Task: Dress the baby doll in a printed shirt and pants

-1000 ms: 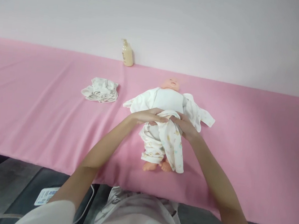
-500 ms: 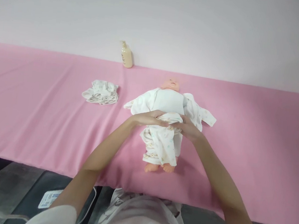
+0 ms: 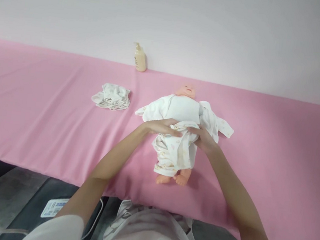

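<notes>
A baby doll (image 3: 186,91) lies on its back on the pink table (image 3: 46,114), head away from me, feet toward me. It wears a white top (image 3: 183,109) and patterned white trousers (image 3: 173,154). My left hand (image 3: 160,126) grips the trousers' waistband at the doll's left side as I see it. My right hand (image 3: 203,137) grips the waistband on the other side. Both hands are closed on the cloth at the doll's waist. The doll's bare feet (image 3: 174,179) stick out below the trouser legs.
A crumpled white garment (image 3: 112,97) lies on the table to the left of the doll. A cream pump bottle (image 3: 140,58) stands at the back by the wall. A loose white sleeve (image 3: 220,124) spreads to the doll's right. The table's near edge runs just below the feet.
The hanging trouser cloth has been drawn up over the doll's legs, so the feet show more. Both hands stay at the waist.
</notes>
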Demonstrator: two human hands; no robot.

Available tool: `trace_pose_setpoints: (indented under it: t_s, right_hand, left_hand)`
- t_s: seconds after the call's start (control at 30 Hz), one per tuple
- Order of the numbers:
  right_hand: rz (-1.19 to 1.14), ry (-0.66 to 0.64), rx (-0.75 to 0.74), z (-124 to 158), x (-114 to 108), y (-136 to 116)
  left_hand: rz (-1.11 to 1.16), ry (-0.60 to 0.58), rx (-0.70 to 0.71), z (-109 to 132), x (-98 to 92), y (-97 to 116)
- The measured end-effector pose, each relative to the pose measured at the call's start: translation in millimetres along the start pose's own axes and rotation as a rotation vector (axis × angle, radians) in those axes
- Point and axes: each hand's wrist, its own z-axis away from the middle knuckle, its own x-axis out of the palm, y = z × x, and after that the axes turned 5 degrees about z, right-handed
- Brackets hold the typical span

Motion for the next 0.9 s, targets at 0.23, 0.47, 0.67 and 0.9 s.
trace_pose_setpoints:
  t_s: [0.23, 0.47, 0.67, 0.9]
  right_hand:
    - [0.063, -0.118, 0.02, 2.8, -0.3, 7.1]
    - [-0.158, -0.008, -0.05, -1.5, 3.8, 4.1]
    - [-0.032, -0.004, -0.061, 0.4, 13.5, 7.5]
    - [0.45, -0.159, -0.044, 12.9, 11.0, -5.8]
  left_hand:
    - [0.276, 0.142, 0.068, -1.1, -5.9, -8.7]
    - [0.414, 0.163, -0.056, -9.3, -0.8, -23.8]
    - [0.173, 0.078, -0.066, -4.4, -14.9, -18.6]
    - [0.381, 0.127, 0.042, -7.7, -11.0, -21.6]
